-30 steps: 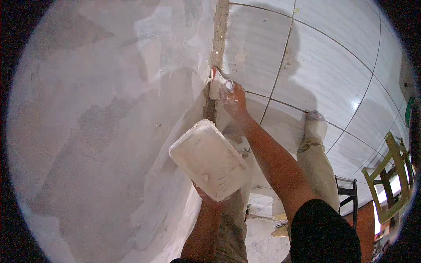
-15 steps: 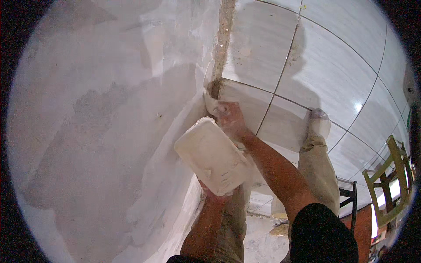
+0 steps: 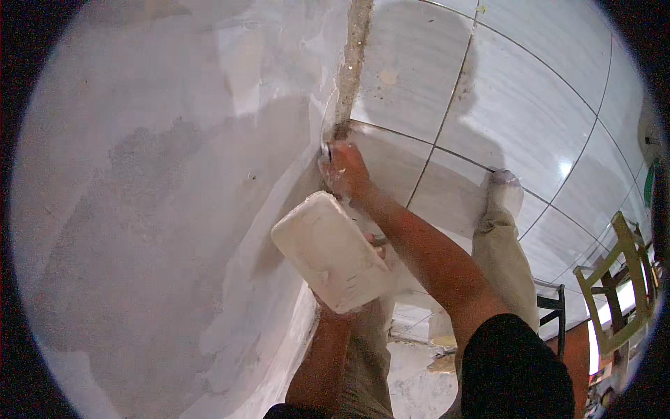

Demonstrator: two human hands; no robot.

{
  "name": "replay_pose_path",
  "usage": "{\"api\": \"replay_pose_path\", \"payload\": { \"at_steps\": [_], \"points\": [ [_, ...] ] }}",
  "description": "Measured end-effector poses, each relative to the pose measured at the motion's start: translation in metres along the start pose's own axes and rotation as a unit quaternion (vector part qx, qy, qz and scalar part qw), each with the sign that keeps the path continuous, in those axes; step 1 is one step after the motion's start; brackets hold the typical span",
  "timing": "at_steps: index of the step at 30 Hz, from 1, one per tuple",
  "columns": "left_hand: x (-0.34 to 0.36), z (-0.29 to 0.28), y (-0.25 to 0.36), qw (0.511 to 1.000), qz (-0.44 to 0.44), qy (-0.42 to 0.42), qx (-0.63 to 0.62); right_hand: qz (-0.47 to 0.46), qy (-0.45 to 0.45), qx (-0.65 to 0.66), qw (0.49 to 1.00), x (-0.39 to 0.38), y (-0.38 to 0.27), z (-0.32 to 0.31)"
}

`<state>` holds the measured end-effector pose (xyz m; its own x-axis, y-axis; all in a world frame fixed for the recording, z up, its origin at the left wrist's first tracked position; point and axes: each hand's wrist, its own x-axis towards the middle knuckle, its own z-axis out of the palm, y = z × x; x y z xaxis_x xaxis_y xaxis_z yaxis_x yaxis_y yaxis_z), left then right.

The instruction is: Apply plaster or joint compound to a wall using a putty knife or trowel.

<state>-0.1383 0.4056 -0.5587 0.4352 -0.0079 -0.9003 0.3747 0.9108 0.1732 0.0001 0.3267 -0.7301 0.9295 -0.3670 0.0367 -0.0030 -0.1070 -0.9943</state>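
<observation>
My left hand (image 3: 335, 314) is closed on a rectangular board (image 3: 331, 255) with rounded corners, coated in off-white plaster. Most of that hand is hidden beneath it. A few fingertips and a short grey piece show past the board's right edge. Just above the board, my right hand (image 3: 347, 171) is closed low against the plastered wall (image 3: 174, 230), where it meets the tiled floor. Something thin with a dark edge shows between this hand and the wall, but its kind is hidden. White smears cover the fingers.
Large pale tiles (image 3: 530, 91) cover the floor to the right. A rough brown strip (image 3: 354, 49) runs between tiles and wall. My foot (image 3: 504, 192) stands on the tiles. Farther right are a greenish wooden chair frame (image 3: 611, 342) and a black chair (image 3: 553, 314).
My right hand has moved left and slightly up, closer against the wall. The board has shifted slightly left, and fingertips now show at its right edge.
</observation>
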Motion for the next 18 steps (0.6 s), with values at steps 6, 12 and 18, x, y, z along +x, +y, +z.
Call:
{"api": "replay_pose_path", "payload": {
  "at_steps": [6,12,18],
  "points": [
    [-0.021,0.006,0.008,0.993,-0.082,-0.078,-0.019,0.022,-0.187,0.001,0.982,-0.029,-0.022,-0.014],
    [-0.004,0.062,-0.067,0.971,-0.095,-0.171,0.139,0.215,-0.307,0.009,0.927,-0.088,0.152,-0.071],
    [-0.026,0.064,-0.02,0.982,-0.002,-0.086,0.169,0.487,0.042,0.605,0.628,-0.011,0.045,-0.016]
  ]
}}
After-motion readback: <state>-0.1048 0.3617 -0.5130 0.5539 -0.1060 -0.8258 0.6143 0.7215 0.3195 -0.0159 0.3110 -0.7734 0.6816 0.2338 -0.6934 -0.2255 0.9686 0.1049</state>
